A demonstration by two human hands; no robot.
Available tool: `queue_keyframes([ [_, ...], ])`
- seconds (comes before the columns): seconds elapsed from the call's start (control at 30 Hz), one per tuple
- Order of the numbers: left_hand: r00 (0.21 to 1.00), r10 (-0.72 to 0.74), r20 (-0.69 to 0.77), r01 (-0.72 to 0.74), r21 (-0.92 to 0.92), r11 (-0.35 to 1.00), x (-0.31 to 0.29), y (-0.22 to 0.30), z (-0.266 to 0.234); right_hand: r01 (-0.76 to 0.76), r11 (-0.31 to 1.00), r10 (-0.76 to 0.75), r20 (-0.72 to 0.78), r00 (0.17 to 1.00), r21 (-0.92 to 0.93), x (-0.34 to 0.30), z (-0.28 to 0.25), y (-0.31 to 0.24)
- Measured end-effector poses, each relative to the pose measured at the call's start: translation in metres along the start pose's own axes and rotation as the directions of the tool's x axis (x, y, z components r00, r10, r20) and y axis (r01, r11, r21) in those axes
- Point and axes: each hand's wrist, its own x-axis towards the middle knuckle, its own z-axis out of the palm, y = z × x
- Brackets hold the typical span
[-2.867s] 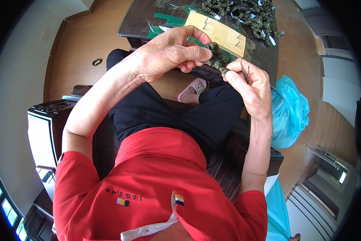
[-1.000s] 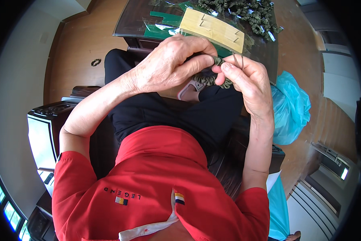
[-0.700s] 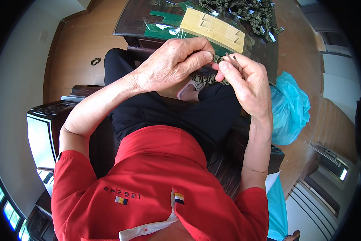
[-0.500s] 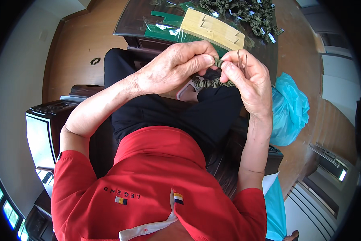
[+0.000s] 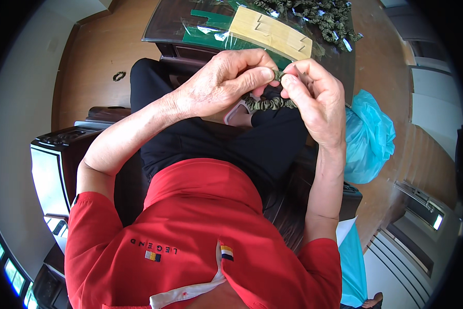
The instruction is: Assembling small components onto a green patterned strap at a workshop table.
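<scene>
An olive-green ruched fabric scrunchie (image 5: pixel 270 104) hangs in a loop above my lap, its upper part pinched between both hands. My left hand (image 5: pixel 223 86) is closed, thumb and forefinger gripping the fabric. Right beside it, my right hand (image 5: pixel 318 100) pinches the same band, fingertips almost meeting those of the left. A thin, brownish two-pronged tool (image 5: pixel 304 79), tweezers by its look, is tucked among the right fingers. The fingers partly hide the spot being held.
A dark table (image 5: pixel 172 23) ahead bears a pale wooden board (image 5: pixel 270 32), green sheets (image 5: pixel 205 37) under clear tape, and a pile of scrunchies (image 5: pixel 329 20). One green ring (image 5: pixel 119 76) lies on the floor at left. A blue plastic bag (image 5: pixel 369 139) stands at right.
Both hands stay pinched on the scrunchie with small finger shifts. The two-pronged tool in the right hand has turned, its prongs less distinct now. The whole view has shifted slightly.
</scene>
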Motion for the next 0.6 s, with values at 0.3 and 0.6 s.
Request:
queue_keyframes([
  [0.3, 0.997, 0.074, 0.032, -0.08, 0.378, 0.922, -0.004, -0.006, -0.005, 0.079, 0.939, -0.06, 0.068, 0.996, -0.334, 0.001, 0.0, 0.018],
  [0.6, 0.577, 0.33, -0.747, 0.459, 0.631, 0.626, -0.045, -0.014, -0.138, -0.101, 0.985, 0.114, -0.092, 0.989, 0.139, 0.042, -0.035, 0.059],
])
